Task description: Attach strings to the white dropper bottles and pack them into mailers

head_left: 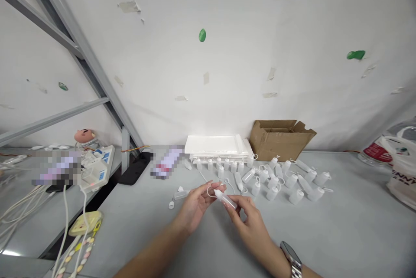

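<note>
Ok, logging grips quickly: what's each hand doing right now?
Left hand: closed on the cap end of the small bottle.
Right hand: closed on the same bottle's body.

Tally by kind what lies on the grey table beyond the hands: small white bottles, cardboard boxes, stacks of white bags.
Small white bottles: about 25 on the table, plus 1 held by the left hand and right hand
Cardboard box: 1
Stack of white bags: 1
Total: about 28

Bare grey tabletop [341,226] lies open right of and below the right hand [250,221]. Scattered small white plastic bottles [276,178] crowd just beyond both hands; brown cardboard box [279,139] behind them.
</note>
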{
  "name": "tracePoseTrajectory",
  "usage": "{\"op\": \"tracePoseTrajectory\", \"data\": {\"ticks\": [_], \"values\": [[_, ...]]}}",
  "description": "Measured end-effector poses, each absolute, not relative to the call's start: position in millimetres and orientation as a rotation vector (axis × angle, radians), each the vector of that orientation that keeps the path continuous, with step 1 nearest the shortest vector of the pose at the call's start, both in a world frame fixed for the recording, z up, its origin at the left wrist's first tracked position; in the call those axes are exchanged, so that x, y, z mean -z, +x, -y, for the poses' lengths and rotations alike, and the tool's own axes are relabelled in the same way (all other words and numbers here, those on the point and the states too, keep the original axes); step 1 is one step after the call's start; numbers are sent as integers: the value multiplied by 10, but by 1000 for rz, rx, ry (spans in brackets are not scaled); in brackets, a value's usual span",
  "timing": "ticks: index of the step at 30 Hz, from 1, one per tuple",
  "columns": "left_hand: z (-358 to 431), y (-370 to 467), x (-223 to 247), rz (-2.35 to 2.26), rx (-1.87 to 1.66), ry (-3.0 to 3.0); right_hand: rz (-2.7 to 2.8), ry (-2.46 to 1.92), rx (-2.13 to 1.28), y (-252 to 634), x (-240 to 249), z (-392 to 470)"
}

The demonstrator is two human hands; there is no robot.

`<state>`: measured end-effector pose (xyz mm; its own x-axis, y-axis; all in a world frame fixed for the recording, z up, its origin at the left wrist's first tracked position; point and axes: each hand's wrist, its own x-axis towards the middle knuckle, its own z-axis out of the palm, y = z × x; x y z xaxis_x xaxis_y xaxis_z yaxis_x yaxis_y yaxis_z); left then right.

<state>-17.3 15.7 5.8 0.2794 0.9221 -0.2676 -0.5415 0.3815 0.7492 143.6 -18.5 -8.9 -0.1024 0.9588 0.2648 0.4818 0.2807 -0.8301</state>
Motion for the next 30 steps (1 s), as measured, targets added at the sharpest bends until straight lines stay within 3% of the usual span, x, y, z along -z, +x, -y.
{"op": "tracePoseTrajectory", "data": {"ticks": [11, 30], "values": [[-56, -62, -88, -934, -1140, 817, 1819, -1246, -531, 1407, 228, 240], [-130, -130, -91, -792, -1184, 771, 1661, -1302, -767, 1383, 177, 204]]}}
